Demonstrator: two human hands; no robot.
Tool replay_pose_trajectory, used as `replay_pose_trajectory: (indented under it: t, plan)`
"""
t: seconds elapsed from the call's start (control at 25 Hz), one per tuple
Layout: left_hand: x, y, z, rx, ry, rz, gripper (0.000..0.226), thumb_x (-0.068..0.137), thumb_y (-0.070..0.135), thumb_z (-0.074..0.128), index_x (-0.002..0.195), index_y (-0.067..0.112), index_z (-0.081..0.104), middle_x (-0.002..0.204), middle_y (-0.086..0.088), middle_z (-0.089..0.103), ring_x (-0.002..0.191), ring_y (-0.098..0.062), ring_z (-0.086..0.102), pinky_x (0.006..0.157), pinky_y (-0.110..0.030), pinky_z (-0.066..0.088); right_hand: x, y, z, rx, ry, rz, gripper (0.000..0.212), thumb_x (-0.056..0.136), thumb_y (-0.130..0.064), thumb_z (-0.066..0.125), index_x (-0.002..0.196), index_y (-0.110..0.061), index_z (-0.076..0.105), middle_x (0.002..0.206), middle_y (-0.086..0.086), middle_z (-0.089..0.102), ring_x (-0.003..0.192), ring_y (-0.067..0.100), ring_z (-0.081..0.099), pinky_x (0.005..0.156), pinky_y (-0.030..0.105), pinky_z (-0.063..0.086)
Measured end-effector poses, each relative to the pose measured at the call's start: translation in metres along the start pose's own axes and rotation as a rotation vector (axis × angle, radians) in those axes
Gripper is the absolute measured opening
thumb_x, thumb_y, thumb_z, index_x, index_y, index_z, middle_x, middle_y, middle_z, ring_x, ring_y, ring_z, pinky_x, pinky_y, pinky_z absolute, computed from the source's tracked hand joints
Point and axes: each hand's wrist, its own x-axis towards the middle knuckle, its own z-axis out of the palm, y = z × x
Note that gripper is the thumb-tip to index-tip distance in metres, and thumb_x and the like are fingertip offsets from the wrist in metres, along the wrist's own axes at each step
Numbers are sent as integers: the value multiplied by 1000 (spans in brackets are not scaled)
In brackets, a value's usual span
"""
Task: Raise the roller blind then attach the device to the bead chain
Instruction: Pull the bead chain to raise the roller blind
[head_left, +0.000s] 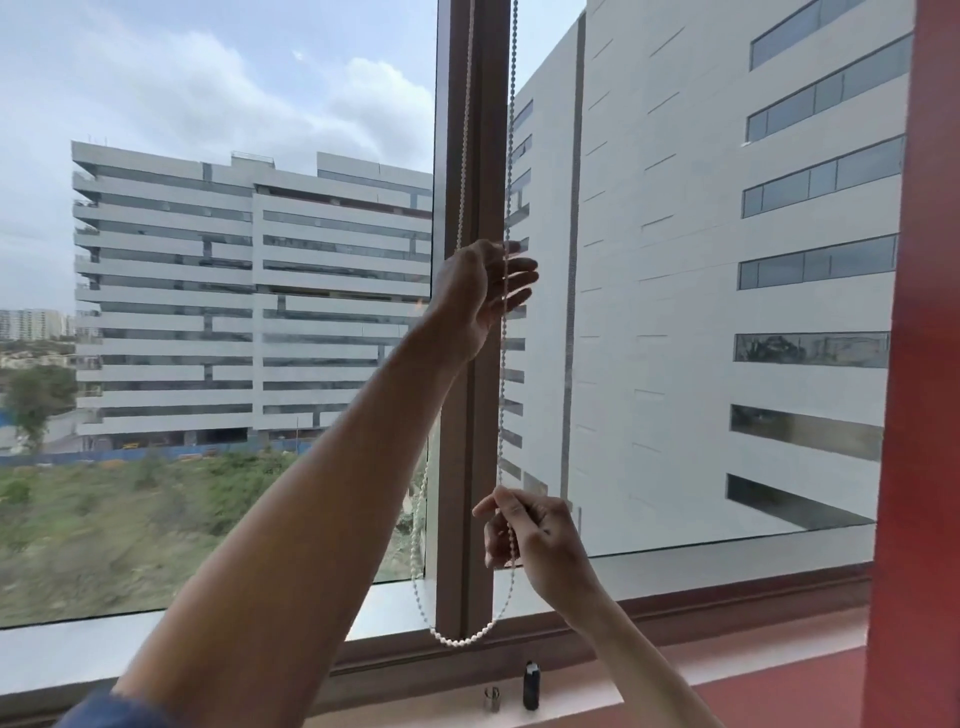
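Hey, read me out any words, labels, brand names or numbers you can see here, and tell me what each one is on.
No readable text anywhere in this view.
Small black device on the red window sill: no legible marking.
Small silver metal piece beside it: too small and blurred to tell.
White bead chain, brown window frame, grey office buildings outside: no signs or lettering visible.

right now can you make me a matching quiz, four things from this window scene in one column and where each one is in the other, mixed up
Things:
1. left hand
2. right hand
3. bead chain
4. black device

Places:
A. standing on the sill
B. raised high, fingers spread at the chain
C. hanging in a loop before the window frame
D. low down, pinching the chain

Pairs: 1-B, 2-D, 3-C, 4-A
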Motion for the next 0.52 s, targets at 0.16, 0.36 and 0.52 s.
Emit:
replay_pose_trajectory:
  t: [0.16, 0.36, 0.52]
  plan:
    - [18, 16, 12, -78, 27, 58, 20, 103, 19, 50, 102, 6, 65, 67, -2, 52, 44, -6, 49, 46, -19, 35, 14, -27, -12, -187, 35, 27, 40, 100, -39, 42, 111, -12, 69, 86, 4, 77, 81, 19, 74, 77, 32, 53]
    - [12, 14, 13, -41, 53, 143, 20, 100, 15, 57, 93, 5, 72, 52, 4, 43, 38, -4, 30, 38, -17, 25, 84, -121, -29, -229, 287, -209, 29, 105, -26, 41, 118, -13, 63, 105, 9, 74, 88, 11, 71, 78, 25, 57]
    - [10, 15, 23, -15, -11, 187, 27, 102, 14, 51, 84, 8, 69, 42, 9, 48, 33, -2, 31, 33, -17, 25, 140, -203, -30, -157, 353, -385, 33, 105, -22, 44, 126, -4, 62, 117, 14, 72, 106, 23, 70, 88, 32, 57]
